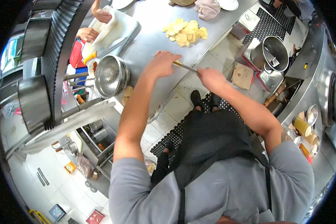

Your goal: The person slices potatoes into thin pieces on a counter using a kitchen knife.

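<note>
My right hand (212,79) is closed around the handle of a knife (190,68) at the near edge of the steel counter (149,35). The blade runs left toward my left hand (160,64), which is bent down over it with its fingertips mostly hidden. A bit of yellow shows where the blade meets those fingers; what lies under the palm cannot be made out. Just beyond my hands, a loose pile of thin, pale yellow slices, seemingly potato (184,33), rests on the counter.
Stacked metal colanders (109,76) stand left of my arms. Across the counter, another person's hands (87,34) hold a white plastic basket (105,24) beside a cutting board (126,36). A crumpled cloth (207,9) lies at the back. A large pot (269,54) stands on the right.
</note>
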### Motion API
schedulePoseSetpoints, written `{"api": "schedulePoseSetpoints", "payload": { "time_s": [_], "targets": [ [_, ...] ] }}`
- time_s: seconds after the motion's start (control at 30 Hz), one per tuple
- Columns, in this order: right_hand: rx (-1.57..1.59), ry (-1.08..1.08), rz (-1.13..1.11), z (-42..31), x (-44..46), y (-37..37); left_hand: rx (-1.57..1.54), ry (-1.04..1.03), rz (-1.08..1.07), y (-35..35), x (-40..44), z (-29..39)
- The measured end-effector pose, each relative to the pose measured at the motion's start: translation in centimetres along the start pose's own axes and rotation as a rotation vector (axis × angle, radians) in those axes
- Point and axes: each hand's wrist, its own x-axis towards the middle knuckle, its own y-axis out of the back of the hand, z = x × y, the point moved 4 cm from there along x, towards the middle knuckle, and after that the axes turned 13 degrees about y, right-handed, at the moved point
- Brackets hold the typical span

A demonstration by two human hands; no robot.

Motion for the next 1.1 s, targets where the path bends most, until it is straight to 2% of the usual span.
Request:
{"api": "schedulePoseSetpoints", "payload": {
  "time_s": [0.07,0.17,0.57,0.67,0.97,1.1],
  "targets": [
    [-0.070,0.019,-0.040,-0.4,0.0,1.1,0.215,0.004,-0.192,-0.8,0.9,0.0],
    [-0.127,0.028,-0.104,-0.9,0.3,1.8,0.379,-0.070,-0.169,-0.6,0.6,0.8],
    [-0.152,0.066,-0.131,-2.9,2.8,2.5,0.302,-0.188,-0.075,-1.3,1.0,-2.3],
    [-0.163,0.005,-0.174,-2.8,3.7,2.1,0.219,-0.198,-0.111,-1.3,1.1,-2.7],
    [-0.147,-0.089,-0.253,-3.1,4.6,1.4,0.227,-0.288,-0.126,-0.3,1.9,-3.4],
    [-0.129,-0.097,-0.183,-2.7,4.6,0.4,0.221,-0.270,-0.167,-0.2,2.3,-3.4]
  ]
}}
